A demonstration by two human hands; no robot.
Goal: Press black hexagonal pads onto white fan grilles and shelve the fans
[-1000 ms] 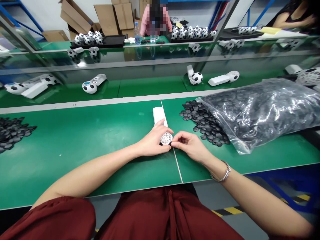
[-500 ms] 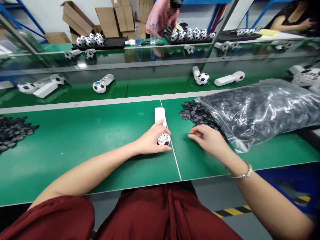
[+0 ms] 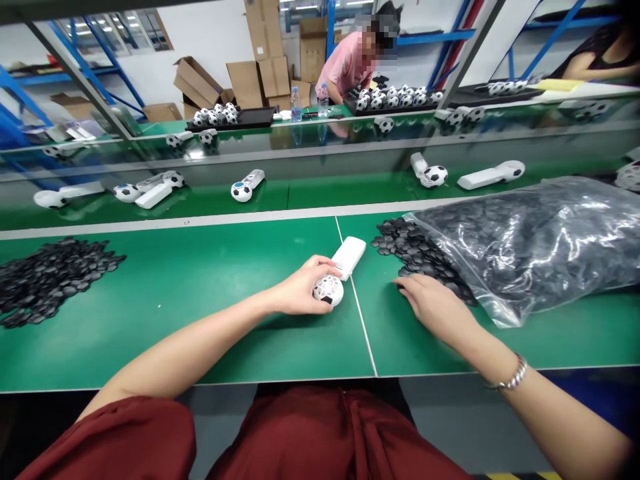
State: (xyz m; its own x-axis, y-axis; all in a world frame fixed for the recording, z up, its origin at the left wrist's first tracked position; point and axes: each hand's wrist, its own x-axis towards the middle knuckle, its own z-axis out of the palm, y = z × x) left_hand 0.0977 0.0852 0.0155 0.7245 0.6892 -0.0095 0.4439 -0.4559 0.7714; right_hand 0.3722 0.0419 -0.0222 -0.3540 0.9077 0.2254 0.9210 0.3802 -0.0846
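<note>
My left hand [image 3: 305,288] is closed round the ball-shaped head of a white soccer-ball-headed handle piece [image 3: 350,257]. The head is an openwork white lattice with a black patch low on its front; the flat handle points away to the upper right. My right hand [image 3: 440,310], palm down with fingers bent together, is at the near left edge of a pile of small black patches [image 3: 413,247]. Something dark shows by its fingertips, too small to make out.
A clear bag of black patches [image 3: 545,247] lies to the right, another black patch pile [image 3: 60,273] to the left. Beyond a pale strip, several soccer-ball pieces [image 3: 434,176] lie on a green surface. A co-worker [image 3: 345,63] leans over trays of balls at the back.
My right hand has left the ball head and moved right to the black pile. The handle in my left hand has swung to the upper right. The co-worker at the back bends forward.
</note>
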